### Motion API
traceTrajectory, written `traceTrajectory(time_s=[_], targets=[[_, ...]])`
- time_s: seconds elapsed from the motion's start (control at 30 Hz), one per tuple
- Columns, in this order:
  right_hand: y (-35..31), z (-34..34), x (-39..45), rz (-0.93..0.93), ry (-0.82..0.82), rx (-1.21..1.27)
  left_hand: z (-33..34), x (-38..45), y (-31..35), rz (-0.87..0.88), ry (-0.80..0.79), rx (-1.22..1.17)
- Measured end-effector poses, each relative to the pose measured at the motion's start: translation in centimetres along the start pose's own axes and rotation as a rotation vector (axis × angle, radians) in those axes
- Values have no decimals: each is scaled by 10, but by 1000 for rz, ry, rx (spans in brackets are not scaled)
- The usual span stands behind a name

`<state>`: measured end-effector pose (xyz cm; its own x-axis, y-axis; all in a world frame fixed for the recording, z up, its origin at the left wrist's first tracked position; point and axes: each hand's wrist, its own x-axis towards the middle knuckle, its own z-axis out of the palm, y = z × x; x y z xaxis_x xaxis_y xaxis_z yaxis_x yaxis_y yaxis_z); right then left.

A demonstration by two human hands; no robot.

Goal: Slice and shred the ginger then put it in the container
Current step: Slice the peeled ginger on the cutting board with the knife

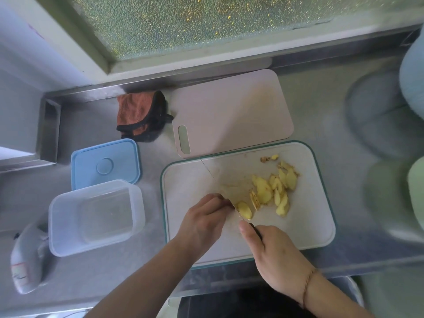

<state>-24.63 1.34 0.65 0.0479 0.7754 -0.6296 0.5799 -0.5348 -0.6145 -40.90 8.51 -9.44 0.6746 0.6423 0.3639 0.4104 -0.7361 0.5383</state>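
Yellow ginger slices [273, 189] lie spread over the right half of a white cutting board [190, 180] with a teal rim. My left hand [206, 216] has curled fingers pressed against the left side of the knife blade [220, 180]; any ginger under it is hidden. One slice [244, 210] leans on the blade's right side. My right hand [273, 251] grips the knife's dark handle near the board's front. A clear plastic container [96, 216] stands open to the left of the board, nothing in it.
The container's blue lid [105, 164] lies behind it. A pink cutting board [231, 111] sits behind the white one, an orange cloth [140, 113] to its left. A plastic bag [29, 258] lies at the front left. Round bowls [413, 72] stand at the right edge.
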Motion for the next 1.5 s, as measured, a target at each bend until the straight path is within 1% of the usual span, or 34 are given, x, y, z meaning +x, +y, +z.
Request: traceTrajectory(time_s=[0.1,0.27,0.43,0.6,0.7,0.83,0.93,1.0,1.13,1.23,1.5], targets=[[-3,3,13,-6,10,20,1,-2,-1,-28,3,-31],[4,6,5,12,5,17,2,-3,-3,-38,-4,-45],[2,17,28,-65,56,47,2,-3,-5,-33,-25,-63],[23,20,1,-45,70,84,-1,1,-1,-20,15,-38],[14,20,18,-53,88,91,0,0,-1,-44,15,-44],[16,17,25,-26,108,164,0,-5,2,-70,-10,-14],[34,9,23,3,151,279,0,-5,5,-101,34,-30],[35,7,23,29,135,325,0,-5,7,-129,62,-47],[17,8,13,10,98,251,2,-5,9,-165,92,-39],[5,5,1,-43,118,154,1,-4,11,-192,103,-45],[1,9,-3,-40,100,82,-1,-5,11,-204,97,-27]])
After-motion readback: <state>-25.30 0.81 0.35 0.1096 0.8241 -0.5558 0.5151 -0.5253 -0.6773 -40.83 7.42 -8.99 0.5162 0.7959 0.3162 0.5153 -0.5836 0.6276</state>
